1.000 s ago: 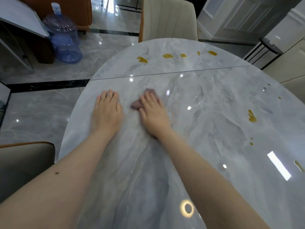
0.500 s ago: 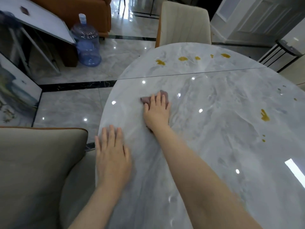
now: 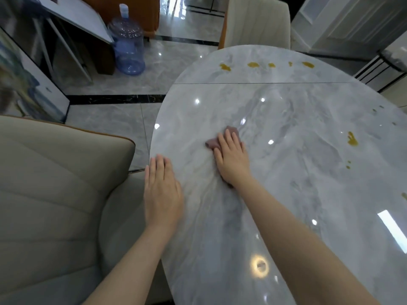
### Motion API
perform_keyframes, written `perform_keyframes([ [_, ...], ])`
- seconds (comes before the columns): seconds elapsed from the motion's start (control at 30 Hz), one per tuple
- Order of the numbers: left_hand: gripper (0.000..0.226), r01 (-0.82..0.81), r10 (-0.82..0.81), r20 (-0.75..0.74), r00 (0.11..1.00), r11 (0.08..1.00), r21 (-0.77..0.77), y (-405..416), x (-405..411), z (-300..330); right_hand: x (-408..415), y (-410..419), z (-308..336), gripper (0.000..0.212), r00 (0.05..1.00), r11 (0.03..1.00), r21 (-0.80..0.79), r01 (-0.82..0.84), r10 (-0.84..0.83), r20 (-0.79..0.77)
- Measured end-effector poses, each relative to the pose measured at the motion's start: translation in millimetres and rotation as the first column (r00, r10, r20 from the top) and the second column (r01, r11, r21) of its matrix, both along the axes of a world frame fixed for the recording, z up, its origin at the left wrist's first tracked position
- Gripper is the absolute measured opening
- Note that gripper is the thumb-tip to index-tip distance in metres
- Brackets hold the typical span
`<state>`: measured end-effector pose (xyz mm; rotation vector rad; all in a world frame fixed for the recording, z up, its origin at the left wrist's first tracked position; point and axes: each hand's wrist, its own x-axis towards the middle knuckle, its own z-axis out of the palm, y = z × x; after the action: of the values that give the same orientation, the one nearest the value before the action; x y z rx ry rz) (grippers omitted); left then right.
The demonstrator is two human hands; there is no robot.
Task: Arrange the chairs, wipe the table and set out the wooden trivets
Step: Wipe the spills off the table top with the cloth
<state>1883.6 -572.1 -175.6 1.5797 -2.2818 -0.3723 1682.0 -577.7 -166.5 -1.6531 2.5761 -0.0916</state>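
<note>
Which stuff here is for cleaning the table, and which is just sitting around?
For the job:
- cloth under the right hand
- table
- yellow spills
- left hand, flat on the table edge
- near chair
- far chair

Just sitting around:
- water jug
- painting

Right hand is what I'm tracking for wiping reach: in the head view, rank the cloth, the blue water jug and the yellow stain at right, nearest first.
From the right hand:
1. Cloth, under its fingers.
2. Yellow stain, on the table to its right.
3. Blue water jug, on the floor, far left.
</note>
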Motion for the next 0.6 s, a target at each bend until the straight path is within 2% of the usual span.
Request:
perform_keyframes([
  [0.1,0.065,0.006,-0.005,-0.058,0.998,1.0,0.02,-3.4,0.7,-2.4,23.6,-20.1,-1.0,0.054,0.997,0.997,-0.013,0.074,-0.073,0.016],
  [0.17,0.065,0.021,-0.019,-0.075,0.997,0.999,0.035,-4.2,3.0,-2.1,50.6,-9.5,-1.1,0.054,0.998,0.999,-0.022,-0.037,0.038,0.04],
  [0.27,0.052,0.087,-0.083,-0.061,0.995,0.995,0.049,2.2,5.0,-0.5,79.2,37.1,-2.5,0.057,0.962,0.963,-0.049,-0.263,0.266,0.067],
  [0.33,0.052,0.114,-0.11,-0.057,0.992,0.991,0.063,19.8,9.2,2.0,78.9,73.3,-1.9,0.06,0.949,0.954,-0.085,-0.288,0.296,0.109],
  [0.43,0.059,0.168,-0.166,-0.045,0.985,0.983,0.069,54.2,18.2,5.3,58.7,120.7,-2.8,0.058,0.953,0.97,-0.124,-0.207,0.229,0.198],
  [0.5,0.058,0.209,-0.202,-0.089,0.975,0.974,0.085,75.5,21.6,9.7,48.4,151.1,3.8,0.045,0.935,0.979,-0.18,-0.098,0.153,0.32],
  [0.57,0.054,0.236,-0.22,-0.154,0.963,0.968,0.089,91.4,19.4,17.4,48.1,176.1,24.4,0.033,0.84,0.946,-0.287,0.149,0.032,0.541],
  [0.6,0.049,0.255,-0.232,-0.187,0.954,0.961,0.106,101.4,15.0,23.8,49.3,189.7,39.6,0.031,0.732,0.896,-0.297,0.331,-0.045,0.679],
])
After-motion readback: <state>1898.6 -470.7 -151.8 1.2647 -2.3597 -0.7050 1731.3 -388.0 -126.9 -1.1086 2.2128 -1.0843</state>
